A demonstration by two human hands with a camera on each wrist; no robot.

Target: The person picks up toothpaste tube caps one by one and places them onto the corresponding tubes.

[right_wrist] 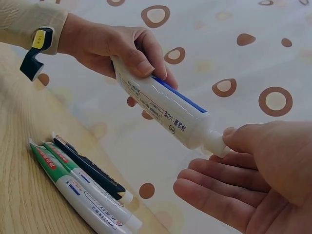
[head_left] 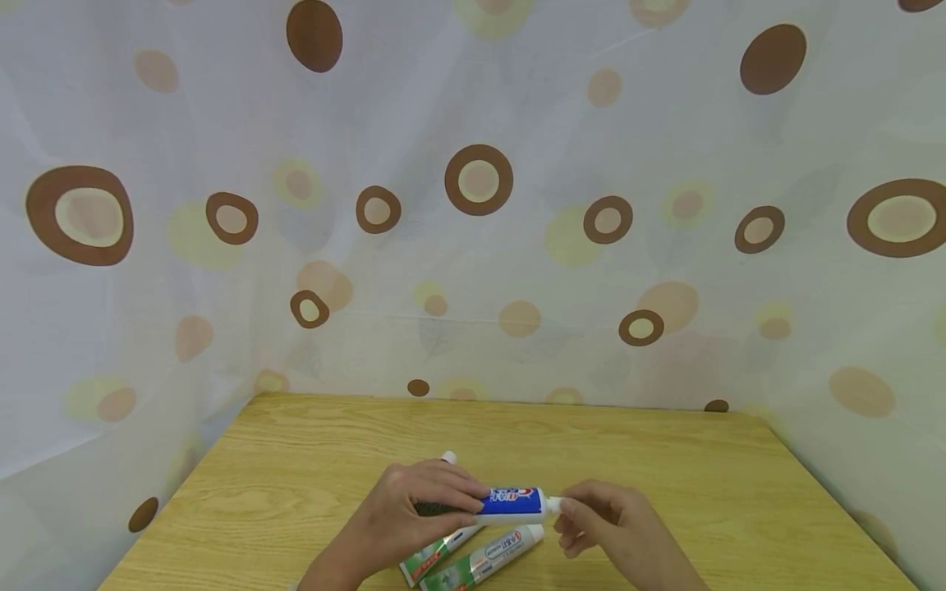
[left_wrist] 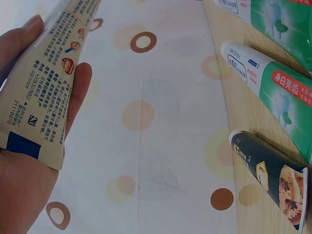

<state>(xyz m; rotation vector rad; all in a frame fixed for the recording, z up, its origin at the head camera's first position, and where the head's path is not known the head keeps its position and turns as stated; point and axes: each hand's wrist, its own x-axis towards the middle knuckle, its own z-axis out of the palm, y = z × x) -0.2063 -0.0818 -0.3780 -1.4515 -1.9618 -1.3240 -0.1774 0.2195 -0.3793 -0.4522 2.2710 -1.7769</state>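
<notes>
A blue and white toothpaste tube [head_left: 512,502] is held level above the table, its white cap pointing right. My left hand [head_left: 424,509] grips its body, thumb on one side and fingers on the other. My right hand [head_left: 617,525] pinches the white cap [right_wrist: 214,143] between thumb and index finger, the other fingers loosely bent below. In the left wrist view the back of the held tube [left_wrist: 48,83] shows printed text and small pictures. Under the hands lie two green and white toothpaste tubes [head_left: 488,561] and a black toothpaste tube [left_wrist: 270,178], mostly hidden in the head view.
The wood-grain table [head_left: 310,443] carries the three lying tubes side by side. A white curtain [head_left: 532,271] with brown and yellow dots hangs along the table's back and sides. A dark band with a yellow label [right_wrist: 39,46] sits on the left wrist.
</notes>
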